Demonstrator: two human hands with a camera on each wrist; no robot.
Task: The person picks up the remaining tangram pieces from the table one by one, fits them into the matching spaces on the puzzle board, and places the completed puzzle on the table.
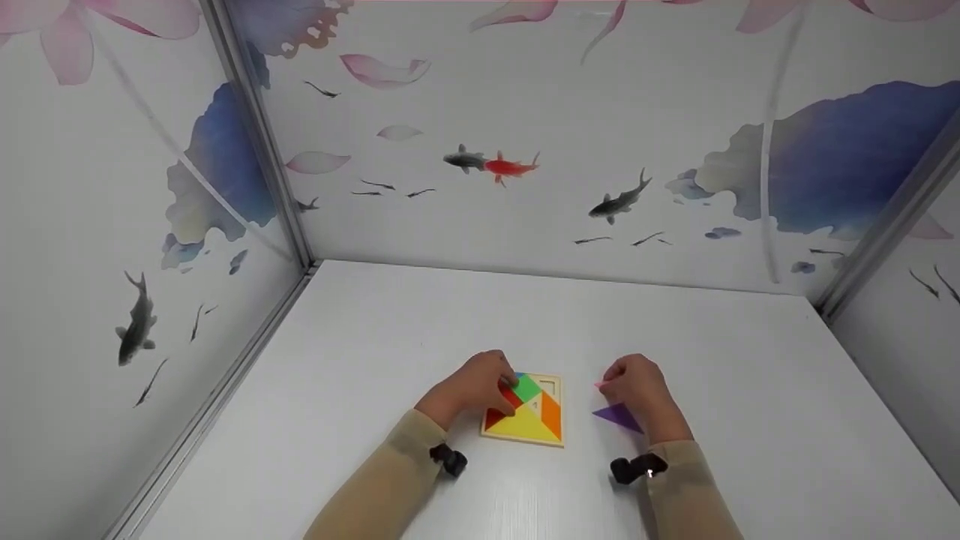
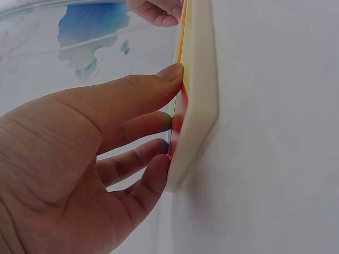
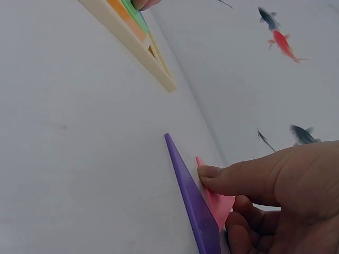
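A tangram tray [image 1: 525, 442] with a pale wooden rim lies on the table. In it show a yellow triangle [image 1: 520, 430], a green square [image 1: 526, 388], an orange parallelogram [image 1: 552, 417] and red, partly covered by my left hand [image 1: 474, 386]. Thumb and fingertips of that hand rest spread on the pieces in the left wrist view. To the right of the tray, my right hand [image 1: 642, 386] pinches a small pink tangram piece [image 3: 216, 203] between thumb and fingers; its full outline is hidden. Beside it a purple triangle [image 1: 616, 417] lies on the table, partly under the right hand.
Two bare recesses show in the tray, one at the upper right corner [image 1: 549, 386] and a small one near the middle. White panels printed with fish and flowers enclose the table [image 1: 420, 315] at the left, back and right. Each wrist wears a black camera.
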